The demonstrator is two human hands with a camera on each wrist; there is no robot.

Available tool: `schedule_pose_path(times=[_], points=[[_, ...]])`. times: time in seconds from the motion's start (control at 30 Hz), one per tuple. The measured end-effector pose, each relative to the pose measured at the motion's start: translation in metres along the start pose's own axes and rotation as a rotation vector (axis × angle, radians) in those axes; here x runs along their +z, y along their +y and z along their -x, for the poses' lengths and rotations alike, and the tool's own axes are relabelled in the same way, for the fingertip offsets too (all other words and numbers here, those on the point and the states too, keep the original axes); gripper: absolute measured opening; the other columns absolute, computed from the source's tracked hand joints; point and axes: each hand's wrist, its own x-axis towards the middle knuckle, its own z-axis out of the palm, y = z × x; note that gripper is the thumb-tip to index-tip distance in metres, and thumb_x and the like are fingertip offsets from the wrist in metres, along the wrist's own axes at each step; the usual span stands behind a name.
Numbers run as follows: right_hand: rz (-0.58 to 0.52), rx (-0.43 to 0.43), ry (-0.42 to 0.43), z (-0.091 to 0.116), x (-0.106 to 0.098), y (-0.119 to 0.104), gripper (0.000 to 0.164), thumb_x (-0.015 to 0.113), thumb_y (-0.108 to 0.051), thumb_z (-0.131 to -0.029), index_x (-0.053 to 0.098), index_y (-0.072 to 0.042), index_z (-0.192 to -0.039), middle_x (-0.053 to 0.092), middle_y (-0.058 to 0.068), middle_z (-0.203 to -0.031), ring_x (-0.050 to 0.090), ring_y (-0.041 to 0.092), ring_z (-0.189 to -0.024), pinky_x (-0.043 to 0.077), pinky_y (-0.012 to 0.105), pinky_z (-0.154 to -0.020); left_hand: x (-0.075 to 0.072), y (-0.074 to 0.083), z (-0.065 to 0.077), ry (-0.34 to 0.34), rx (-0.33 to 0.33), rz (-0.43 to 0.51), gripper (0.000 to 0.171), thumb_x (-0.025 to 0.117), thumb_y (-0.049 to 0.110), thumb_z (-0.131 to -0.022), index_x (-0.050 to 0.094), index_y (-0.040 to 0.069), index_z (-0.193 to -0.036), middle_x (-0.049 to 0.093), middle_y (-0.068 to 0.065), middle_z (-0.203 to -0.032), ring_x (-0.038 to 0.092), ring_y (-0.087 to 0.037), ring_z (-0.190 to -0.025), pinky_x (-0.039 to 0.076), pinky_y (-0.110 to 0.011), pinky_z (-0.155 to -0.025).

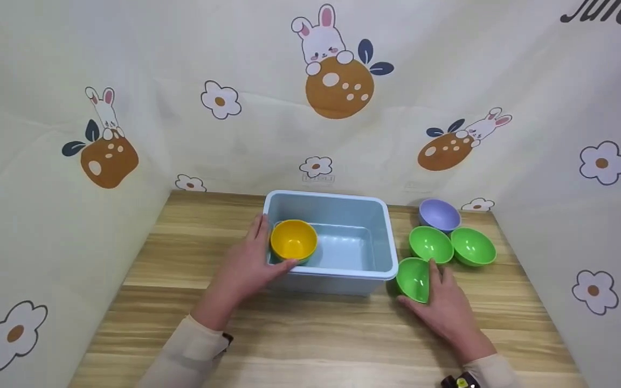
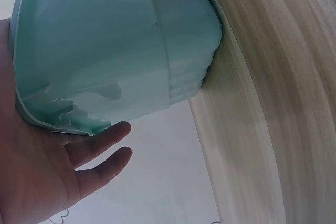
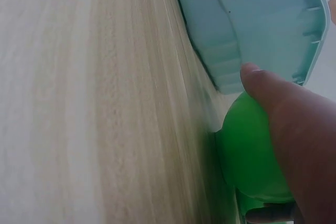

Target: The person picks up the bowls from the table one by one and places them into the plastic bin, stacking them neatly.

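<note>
A pale blue bin (image 1: 343,274) stands upright on the table. My left hand (image 1: 246,264) rests on its near left corner, thumb along the front rim and fingers at the left side. In the left wrist view, the visible fingers (image 2: 102,148) stick out fairly straight past the corner. A yellow bowl (image 1: 294,240) sits in the bin's left part; a sliver of green shows beneath it. Right of the bin, my right hand (image 1: 448,310) holds a green bowl (image 1: 412,279) between thumb and fingers. In the right wrist view, its base is at the table surface, and the thumb crosses its side.
Two more green bowls (image 1: 430,243) and a purple bowl (image 1: 440,214) stand just beyond the held one, close together on the wood-grain table (image 1: 321,345). A printed cloth (image 1: 256,140) rises behind the table and along both sides.
</note>
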Motion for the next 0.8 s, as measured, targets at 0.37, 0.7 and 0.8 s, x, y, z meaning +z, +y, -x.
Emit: schedule_pose_path(times=[0.37, 0.7, 0.8], points=[[-0.019, -0.009, 0.006, -0.0002, -0.0021, 0.0003, 0.130, 0.082, -0.077, -0.085, 0.032, 0.010, -0.168, 0.040, 0.038, -0.155, 0.061, 0.061, -0.126, 0.054, 0.073, -0.103, -0.0003, -0.0006, 0.0002, -0.004, -0.006, -0.014, 0.139, 0.061, 0.098, -0.082, 0.013, 0.008, -0.178, 0.008, -0.014, -0.185, 0.045, -0.049, -0.154, 0.050, -0.063, -0.115], [-0.017, -0.062, 0.021, -0.0038, -0.0060, -0.0021, 0.128, 0.089, -0.070, -0.083, 0.034, 0.010, -0.167, 0.044, 0.034, -0.148, 0.066, 0.055, -0.116, 0.059, 0.069, -0.095, 0.0006, -0.0017, 0.0002, -0.001, 0.008, -0.007, 0.138, 0.060, 0.097, -0.084, 0.014, 0.007, -0.178, 0.011, -0.016, -0.185, 0.041, -0.049, -0.157, 0.047, -0.064, -0.118], [-0.032, -0.064, 0.024, -0.0041, -0.0080, -0.0044, 0.126, 0.090, -0.066, -0.083, 0.035, 0.009, -0.167, 0.043, 0.034, -0.149, 0.066, 0.055, -0.116, 0.060, 0.069, -0.094, 0.0000, -0.0013, 0.0009, 0.001, 0.014, -0.010, 0.136, 0.060, 0.096, -0.085, 0.015, 0.007, -0.177, 0.012, -0.017, -0.185, 0.043, -0.050, -0.156, 0.048, -0.064, -0.117]])
